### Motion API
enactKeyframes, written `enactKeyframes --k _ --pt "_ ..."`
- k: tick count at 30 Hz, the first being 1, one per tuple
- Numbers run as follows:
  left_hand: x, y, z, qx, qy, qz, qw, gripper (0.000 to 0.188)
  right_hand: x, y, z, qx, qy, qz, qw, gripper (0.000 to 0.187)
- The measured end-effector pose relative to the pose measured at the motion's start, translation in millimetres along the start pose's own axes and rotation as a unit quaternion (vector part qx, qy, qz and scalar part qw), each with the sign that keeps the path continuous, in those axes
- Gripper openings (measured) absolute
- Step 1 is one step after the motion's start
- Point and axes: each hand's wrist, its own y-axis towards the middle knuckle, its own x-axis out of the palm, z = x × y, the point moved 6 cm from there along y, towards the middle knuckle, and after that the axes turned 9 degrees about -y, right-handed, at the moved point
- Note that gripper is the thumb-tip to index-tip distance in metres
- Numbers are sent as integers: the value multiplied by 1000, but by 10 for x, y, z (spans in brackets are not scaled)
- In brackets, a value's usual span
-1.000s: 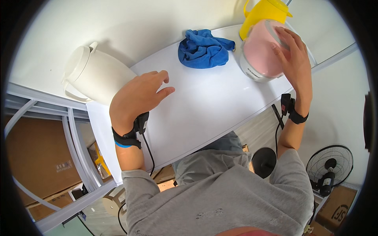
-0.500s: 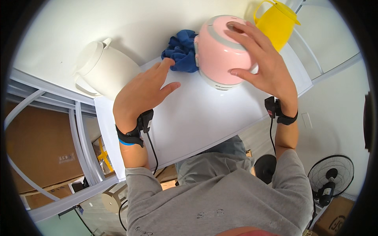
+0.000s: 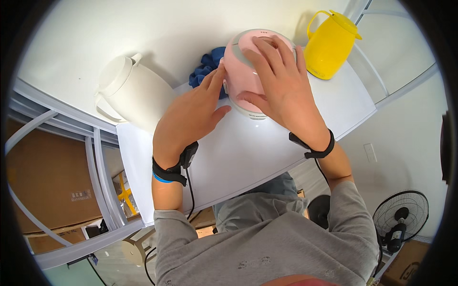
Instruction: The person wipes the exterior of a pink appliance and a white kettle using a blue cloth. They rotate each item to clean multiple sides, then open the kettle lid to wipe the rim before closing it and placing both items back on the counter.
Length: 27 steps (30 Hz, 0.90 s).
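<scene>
A small pink rice cooker with a grey-trimmed lid stands upright at the back of the white table. Spread across its lid and front is my right hand, fingers apart, thumb low on the front; it hides much of the cooker. My left hand has its fingers stretched out, the tips against the cooker's left side. Behind those fingertips lies a crumpled dark blue cloth, partly hidden by the cooker and my hand.
A cream jug stands at the left beside my left hand. To the right of the cooker is a yellow jug. The wall rises behind the table. A black fan stands at the lower right.
The rice cooker has shifted left, covering more of the cloth and widening the gap to the yellow jug. My right hand moved left with it; my left hand came right to its side.
</scene>
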Motion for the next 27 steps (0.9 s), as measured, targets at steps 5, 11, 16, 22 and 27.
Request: enactKeyframes --k 5,11,16,22,27 --pt "-43 -9 -37 33 32 26 999 81 13 46 357 -40 214 9 976 77" --pt "-63 -9 -61 24 -17 -15 999 81 81 -167 759 40 265 -104 958 103" --pt "-92 -4 -7 9 -50 -9 999 88 118 -162 815 37 299 -130 945 112" --pt "-211 -50 13 68 -29 66 995 94 208 -17 642 -4 346 -143 927 106" --pt "-347 -161 -17 1 -3 74 997 94 308 147 332 -32 377 -152 913 103"
